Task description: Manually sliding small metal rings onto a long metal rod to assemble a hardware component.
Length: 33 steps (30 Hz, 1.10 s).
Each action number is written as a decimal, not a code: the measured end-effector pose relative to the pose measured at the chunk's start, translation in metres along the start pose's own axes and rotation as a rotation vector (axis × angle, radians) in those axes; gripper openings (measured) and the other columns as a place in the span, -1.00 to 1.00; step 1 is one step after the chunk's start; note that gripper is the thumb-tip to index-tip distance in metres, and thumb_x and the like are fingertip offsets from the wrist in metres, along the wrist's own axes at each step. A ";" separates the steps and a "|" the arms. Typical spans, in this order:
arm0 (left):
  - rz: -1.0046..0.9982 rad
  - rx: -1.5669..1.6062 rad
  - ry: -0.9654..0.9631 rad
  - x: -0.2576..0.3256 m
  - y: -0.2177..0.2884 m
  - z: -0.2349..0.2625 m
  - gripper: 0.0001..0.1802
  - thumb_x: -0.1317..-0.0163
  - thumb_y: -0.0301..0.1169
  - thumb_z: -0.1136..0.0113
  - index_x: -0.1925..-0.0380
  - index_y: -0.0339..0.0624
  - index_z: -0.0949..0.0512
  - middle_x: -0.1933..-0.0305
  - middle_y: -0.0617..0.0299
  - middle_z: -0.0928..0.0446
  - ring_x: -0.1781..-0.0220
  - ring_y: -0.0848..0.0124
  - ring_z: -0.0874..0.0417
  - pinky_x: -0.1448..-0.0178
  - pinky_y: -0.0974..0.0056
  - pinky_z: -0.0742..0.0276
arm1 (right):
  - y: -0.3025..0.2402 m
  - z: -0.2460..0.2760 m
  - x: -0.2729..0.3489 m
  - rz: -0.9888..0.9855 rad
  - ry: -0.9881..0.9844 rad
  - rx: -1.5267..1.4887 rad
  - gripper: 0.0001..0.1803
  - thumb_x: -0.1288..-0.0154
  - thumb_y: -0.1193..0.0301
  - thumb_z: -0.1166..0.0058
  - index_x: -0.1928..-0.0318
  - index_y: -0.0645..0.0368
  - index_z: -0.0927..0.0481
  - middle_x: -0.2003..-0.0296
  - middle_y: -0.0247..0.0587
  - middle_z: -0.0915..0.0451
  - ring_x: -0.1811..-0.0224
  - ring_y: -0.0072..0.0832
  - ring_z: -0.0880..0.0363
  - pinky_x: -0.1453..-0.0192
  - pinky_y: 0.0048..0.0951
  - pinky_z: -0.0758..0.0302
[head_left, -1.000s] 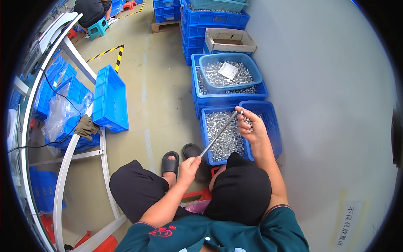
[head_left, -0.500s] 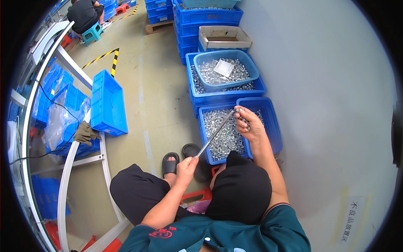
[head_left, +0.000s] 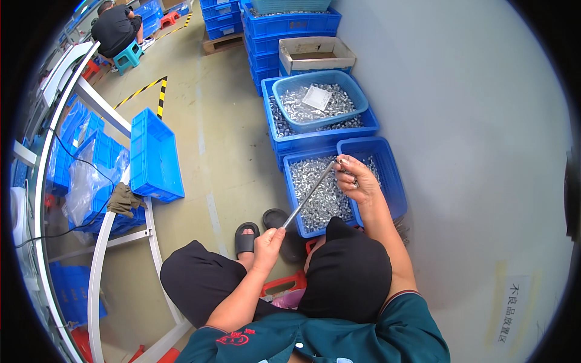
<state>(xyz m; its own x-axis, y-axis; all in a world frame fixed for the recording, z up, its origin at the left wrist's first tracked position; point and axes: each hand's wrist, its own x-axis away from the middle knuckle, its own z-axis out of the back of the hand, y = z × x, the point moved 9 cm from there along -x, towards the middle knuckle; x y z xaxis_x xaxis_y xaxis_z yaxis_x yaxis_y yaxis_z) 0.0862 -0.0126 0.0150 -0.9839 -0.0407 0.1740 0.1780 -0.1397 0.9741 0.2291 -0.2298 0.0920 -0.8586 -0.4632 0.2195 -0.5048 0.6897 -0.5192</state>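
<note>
A thin metal rod [head_left: 308, 196] slants over a blue crate [head_left: 294, 199] filled with small shiny metal parts. My left hand [head_left: 268, 242] grips the rod's lower end, close to my knee. My right hand [head_left: 357, 180] is closed at the rod's upper tip, fingers pinched around something small that I cannot make out. A second blue crate [head_left: 387, 181] with a few parts stands right of the first, under my right wrist.
Behind the crates, a blue basin [head_left: 284, 91] of metal parts with a white slip sits on another crate, with a cardboard box [head_left: 315, 54] and stacked crates beyond. A lone blue crate [head_left: 154, 154] and a white frame [head_left: 100, 242] stand left. Another person [head_left: 118, 30] sits far back.
Both hands keep their hold on the rod over the crate. The whole scene has slid slightly downward in view; the rod's angle is nearly the same.
</note>
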 end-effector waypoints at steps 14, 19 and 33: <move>-0.073 -0.040 0.024 0.003 0.019 0.000 -0.51 -0.25 -0.17 -0.09 0.73 -0.24 -0.25 0.76 0.32 -0.08 0.65 0.61 -0.09 0.61 0.34 -0.07 | 0.009 -0.007 0.000 -0.070 -0.179 -0.072 -0.82 -0.20 0.48 -0.09 0.20 0.23 -0.45 0.46 -0.32 -0.39 0.66 -0.76 -0.19 0.72 -0.78 -0.09; -0.085 -0.106 0.038 0.003 0.022 0.003 -0.52 -0.24 -0.17 -0.10 0.72 -0.27 -0.28 0.78 0.20 -0.12 0.69 0.54 -0.12 0.61 0.29 -0.12 | 0.009 -0.009 0.001 -0.091 -0.181 -0.038 -0.82 -0.21 0.47 -0.09 0.20 0.23 -0.45 0.46 -0.33 -0.39 0.66 -0.77 -0.19 0.71 -0.79 -0.09; -0.082 -0.112 0.078 -0.003 0.026 0.008 -0.49 -0.24 -0.13 -0.09 0.71 -0.27 -0.27 0.78 0.21 -0.12 0.68 0.52 -0.11 0.60 0.28 -0.13 | -0.001 -0.019 0.003 -0.045 0.068 0.310 -0.83 -0.24 0.44 -0.05 0.18 0.23 -0.49 0.54 -0.34 -0.40 0.70 -0.74 -0.22 0.71 -0.76 -0.08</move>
<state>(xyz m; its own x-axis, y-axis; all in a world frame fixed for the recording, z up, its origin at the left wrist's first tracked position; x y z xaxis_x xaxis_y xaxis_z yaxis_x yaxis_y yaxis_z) 0.0938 -0.0082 0.0414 -0.9918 -0.1010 0.0787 0.1023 -0.2552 0.9615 0.2258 -0.2214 0.1087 -0.8453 -0.4439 0.2972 -0.5002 0.4624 -0.7321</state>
